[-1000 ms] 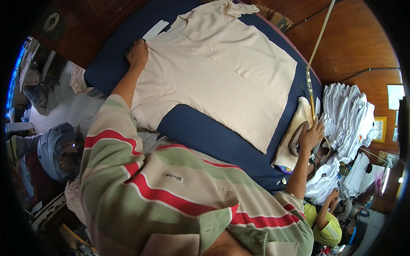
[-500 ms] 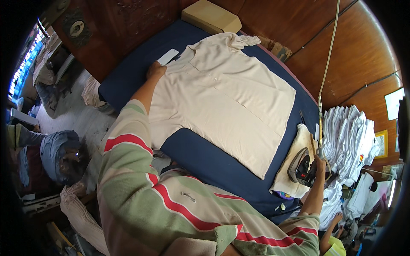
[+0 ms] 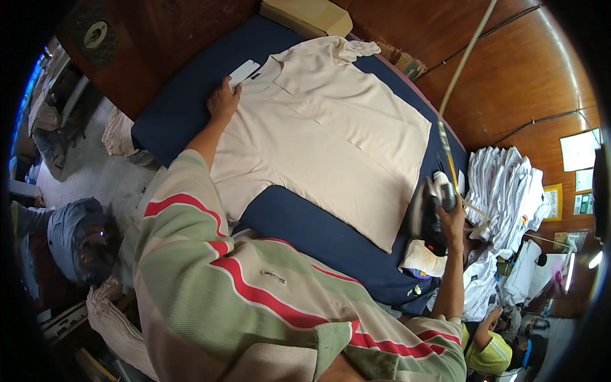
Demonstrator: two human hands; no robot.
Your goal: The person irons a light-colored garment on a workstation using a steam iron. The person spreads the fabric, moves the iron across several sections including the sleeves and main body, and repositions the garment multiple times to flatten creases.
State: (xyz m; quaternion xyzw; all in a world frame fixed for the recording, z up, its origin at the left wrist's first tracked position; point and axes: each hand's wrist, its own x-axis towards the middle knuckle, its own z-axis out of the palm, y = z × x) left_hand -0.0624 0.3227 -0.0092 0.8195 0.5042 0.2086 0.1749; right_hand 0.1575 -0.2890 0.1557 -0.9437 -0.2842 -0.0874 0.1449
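Note:
A cream short-sleeved shirt [image 3: 331,140] with a buttoned neck placket lies spread on a dark blue padded table [image 3: 299,219]. My left hand [image 3: 223,102] rests beside its left shoulder, thumb and forefinger apart. A flat white rectangular piece [image 3: 244,72] lies by the fingertips, close to the collar. On the right, my right hand [image 3: 453,219] is closed around the handle of a clothes iron [image 3: 434,223]. The iron is tilted up over the table's right side, close to the shirt's hem. Below it sits a folded, stained cream cloth pad [image 3: 422,260].
A pale cord [image 3: 468,57] hangs down to the iron. White shirts [image 3: 503,191] hang in a dense row at the right. A cardboard box [image 3: 305,16] stands at the table's far edge. Another person in yellow [image 3: 490,353] is at lower right. Bundled clothes [image 3: 79,239] lie at left.
My right hand has lifted the iron off the cloth pad and brought it up and leftward toward the shirt's hem. My left hand's fingers have loosened beside the white piece.

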